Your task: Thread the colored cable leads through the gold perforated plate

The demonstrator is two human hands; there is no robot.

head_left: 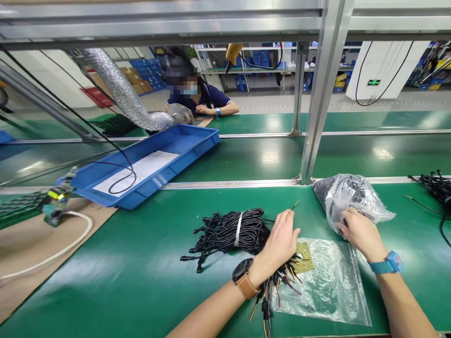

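A bundle of black cables (230, 230), tied round with a white band, lies on the green bench. Connectors stick out at its left, and bare coloured wire ends fan out at its lower right. My left hand (281, 241) rests over the right part of this bundle, fingers stretched and thumb apart. At the right, my right hand (360, 231) has its fingers closed on the edge of a clear plastic bag (369, 202) with dark contents I cannot make out. Between my hands a flat clear bag (327, 291) lies on the bench, with a small yellowish-green piece (305, 258) at its upper left.
A blue tray (141, 199) holding a white sheet stands at the back left. More black cables (435, 188) lie at the far right. A metal post (322, 94) rises behind the bench. Across from me sits a person (211, 96) near a silver duct (120, 89).
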